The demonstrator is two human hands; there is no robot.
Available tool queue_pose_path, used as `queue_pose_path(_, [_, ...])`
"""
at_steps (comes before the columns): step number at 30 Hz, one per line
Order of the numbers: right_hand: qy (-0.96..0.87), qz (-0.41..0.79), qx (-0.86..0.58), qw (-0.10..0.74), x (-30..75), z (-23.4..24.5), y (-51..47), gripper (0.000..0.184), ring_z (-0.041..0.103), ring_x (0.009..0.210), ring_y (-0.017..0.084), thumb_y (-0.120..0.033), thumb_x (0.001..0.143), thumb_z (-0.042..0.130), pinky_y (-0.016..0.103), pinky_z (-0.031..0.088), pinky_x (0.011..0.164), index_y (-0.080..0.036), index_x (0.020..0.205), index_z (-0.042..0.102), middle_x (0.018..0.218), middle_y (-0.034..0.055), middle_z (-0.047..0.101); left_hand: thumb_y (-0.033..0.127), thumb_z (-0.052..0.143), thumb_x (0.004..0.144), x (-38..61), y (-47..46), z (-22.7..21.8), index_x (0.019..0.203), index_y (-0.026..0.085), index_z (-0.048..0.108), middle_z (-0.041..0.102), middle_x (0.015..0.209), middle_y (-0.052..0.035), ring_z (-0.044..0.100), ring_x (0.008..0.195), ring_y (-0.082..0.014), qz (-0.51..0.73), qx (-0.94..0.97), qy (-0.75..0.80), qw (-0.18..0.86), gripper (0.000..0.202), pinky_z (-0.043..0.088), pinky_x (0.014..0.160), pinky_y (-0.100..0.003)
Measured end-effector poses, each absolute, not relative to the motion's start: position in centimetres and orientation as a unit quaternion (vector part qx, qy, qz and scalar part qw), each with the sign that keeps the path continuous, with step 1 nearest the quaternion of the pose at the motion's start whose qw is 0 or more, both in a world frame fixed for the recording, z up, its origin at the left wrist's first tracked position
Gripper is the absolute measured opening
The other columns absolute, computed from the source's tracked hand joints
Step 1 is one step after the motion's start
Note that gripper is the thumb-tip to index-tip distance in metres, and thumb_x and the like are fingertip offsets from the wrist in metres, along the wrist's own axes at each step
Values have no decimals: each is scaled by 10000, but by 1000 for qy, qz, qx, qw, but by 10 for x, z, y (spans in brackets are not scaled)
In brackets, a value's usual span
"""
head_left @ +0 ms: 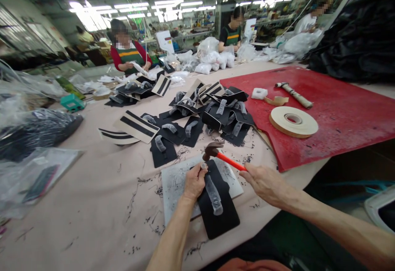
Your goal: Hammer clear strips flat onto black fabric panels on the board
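My left hand (194, 181) is closed in a pinch on a small punch tool (204, 166) held upright on a black sole piece (217, 205) with a clear strap (213, 195). That piece lies on a white cutting slab (173, 180) near the table's front edge. My right hand (262, 182) grips the orange handle of a small hammer (224, 158). Its dark head hangs just above the punch.
A heap of black sole pieces with clear straps (212, 114) and striped insoles (135, 126) lies beyond the slab. A red mat (339, 110) to the right bears a tape roll (293, 121) and another hammer (294, 94). Plastic bags (33, 131) lie left. Other people work at the far end.
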State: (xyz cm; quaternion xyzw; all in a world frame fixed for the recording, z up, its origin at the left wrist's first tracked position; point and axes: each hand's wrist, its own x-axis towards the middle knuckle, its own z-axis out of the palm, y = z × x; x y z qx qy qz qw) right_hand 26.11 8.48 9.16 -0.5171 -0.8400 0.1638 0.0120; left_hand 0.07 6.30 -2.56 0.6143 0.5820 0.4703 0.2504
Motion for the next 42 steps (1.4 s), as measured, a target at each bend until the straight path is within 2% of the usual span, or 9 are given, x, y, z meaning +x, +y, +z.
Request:
queue_pose_path(6, [-769, 175, -615, -10, 289, 44, 103, 343, 630, 687, 221, -348, 1060, 352, 294, 341, 591, -179, 878, 588, 748, 73, 646, 225, 539, 932, 3, 63, -26, 1024, 214, 686, 767, 966, -39, 719, 881, -187, 489, 588, 578, 284, 174, 562, 829, -310])
queue_pose_path(9, [-779, 79, -622, -5, 283, 30, 101, 237, 645, 883, 282, -265, 1014, 435, 348, 433, 706, -111, 1081, 602, 1010, 169, 654, 220, 551, 920, 3, 63, -26, 1194, 205, 658, 773, 1055, -54, 725, 944, -189, 499, 574, 576, 300, 294, 569, 892, -337])
queue_pose_path(12, [-862, 87, -490, 96, 251, 32, 84, 393, 536, 1168, 292, -169, 942, 508, 394, 432, 931, -150, 1335, 508, 1312, 172, 540, 235, 549, 921, 2, 63, -23, 1166, 187, 682, 774, 1079, -68, 725, 976, -195, 493, 572, 579, 306, 282, 571, 909, -347])
queue_pose_path(16, [-936, 167, -294, 101, 194, 27, 61, 428, 516, 1065, 252, -101, 858, 528, 380, 435, 894, -201, 1273, 567, 1220, 108, 555, 251, 585, 887, 3, 63, -21, 1004, 188, 732, 789, 1012, -65, 738, 930, -215, 483, 566, 604, 285, 198, 579, 876, -351])
queue_pose_path(21, [-927, 139, -340, 76, 166, 8, 52, 286, 462, 1019, 271, -92, 852, 513, 405, 408, 877, -175, 1089, 651, 1152, 125, 552, 290, 616, 865, 18, 62, -24, 914, 207, 743, 789, 911, -53, 729, 827, -211, 502, 533, 654, 188, 160, 567, 802, -328])
queue_pose_path(26, [-928, 130, -342, 74, 168, 8, 55, 327, 472, 1001, 272, -94, 829, 524, 405, 426, 866, -176, 1115, 661, 1144, 125, 561, 373, 685, 842, 36, 63, -13, 770, 196, 712, 729, 711, -26, 656, 629, -176, 526, 475, 701, 81, 193, 523, 654, -283])
queue_pose_path(30, [-929, 124, -342, 69, 161, 7, 53, 403, 522, 1001, 276, -109, 812, 548, 416, 464, 894, -101, 1205, 636, 1190, 170, 577, 380, 715, 833, 42, 53, 7, 788, 193, 707, 726, 751, -29, 657, 670, -169, 545, 513, 661, 52, 192, 520, 682, -274])
queue_pose_path(36, [-916, 160, -367, 38, 145, 5, 55, 492, 607, 984, 267, -98, 763, 559, 372, 514, 864, -87, 1253, 607, 1216, 194, 609, 315, 677, 848, 32, 39, 16, 796, 206, 684, 697, 743, -21, 623, 679, -172, 543, 514, 657, 101, 120, 507, 692, -287])
queue_pose_path(42, [-929, 196, -303, 77, 174, 10, 49, 429, 642, 998, 271, -43, 692, 474, 390, 517, 854, -188, 1024, 704, 1128, 138, 668, 325, 631, 882, 19, 39, 70, 772, 189, 668, 694, 731, -52, 647, 679, -182, 553, 536, 523, 365, 179, 536, 641, -296])
